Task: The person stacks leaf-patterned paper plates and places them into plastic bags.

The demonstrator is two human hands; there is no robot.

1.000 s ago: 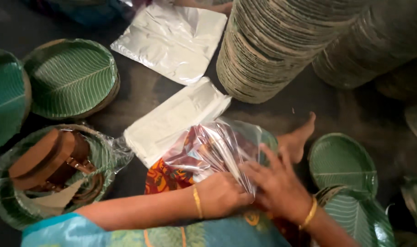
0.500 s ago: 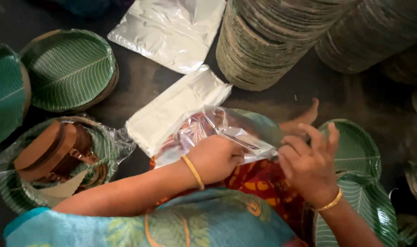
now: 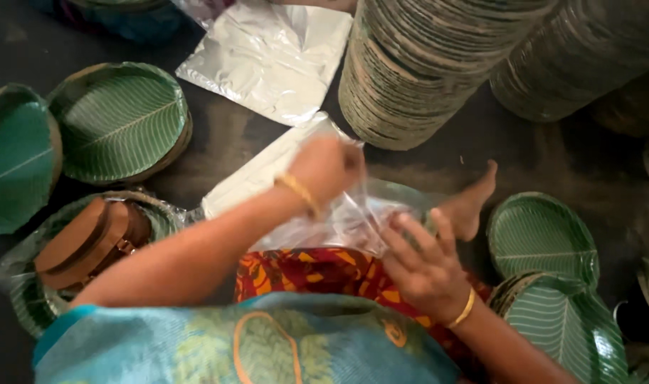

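Observation:
My left hand [image 3: 326, 168] is raised and closed on the upper edge of a clear plastic bag [image 3: 342, 217], pulling it upward. My right hand [image 3: 425, 263] rests lower on the same bag with fingers spread, pressing it over my lap. Both wrists carry gold bangles. Under the bag the rim of a green leaf-patterned plate [image 3: 403, 192] shows, partly hidden by the plastic. My bare foot [image 3: 470, 203] lies just right of the bag.
Tall stacks of plates [image 3: 424, 64] stand at the back. A pile of flat plastic bags [image 3: 271, 60] lies beyond. Green leaf plates sit at left [image 3: 118, 121] and right [image 3: 541, 235]. A brown tape roll [image 3: 90, 242] rests on wrapped plates at left.
My left hand has risen from my lap, lifting the bag's edge up. My right hand has shifted from the bag's right side down onto its lower part.

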